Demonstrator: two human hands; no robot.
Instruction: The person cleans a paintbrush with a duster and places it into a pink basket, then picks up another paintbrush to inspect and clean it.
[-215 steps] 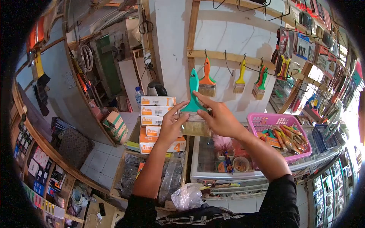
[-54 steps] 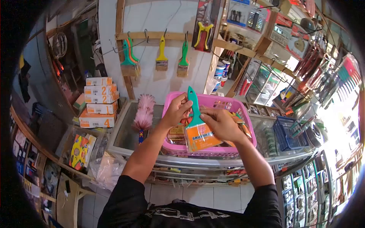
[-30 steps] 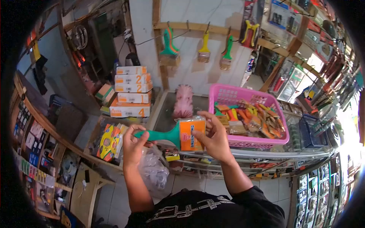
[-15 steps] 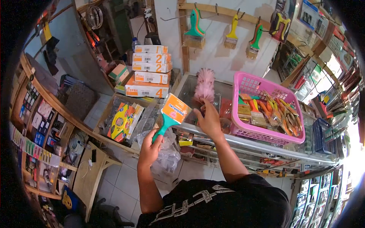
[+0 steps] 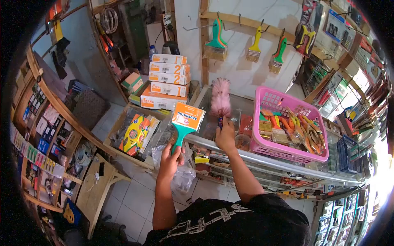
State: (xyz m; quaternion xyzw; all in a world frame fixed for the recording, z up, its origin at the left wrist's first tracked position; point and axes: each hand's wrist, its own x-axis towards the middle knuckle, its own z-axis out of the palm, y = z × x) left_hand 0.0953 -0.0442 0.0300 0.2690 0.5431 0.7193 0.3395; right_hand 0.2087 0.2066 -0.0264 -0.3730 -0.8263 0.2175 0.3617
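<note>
My left hand (image 5: 170, 162) grips the green handle of a wide paintbrush (image 5: 184, 123), its orange-labelled head upright over the counter's front edge. My right hand (image 5: 225, 134) is closed on the dark handle of a pink feather duster (image 5: 221, 98), whose fluffy head points away over the glass counter (image 5: 201, 141). Right of that hand, a pink plastic basket (image 5: 287, 155) holds several packed brushes with orange, green and yellow handles.
Stacked white-and-orange boxes (image 5: 164, 101) stand at the back left, beside a yellow-and-red pack (image 5: 137, 134). Brushes, among them a green one (image 5: 216, 40), hang from wall hooks. Wooden shelves curve along the left; a plastic bag (image 5: 183, 176) hangs below the counter.
My right hand has closed around the duster's handle and the duster stands more upright. The paintbrush in my left hand has turned more upright. The whole view has shifted slightly.
</note>
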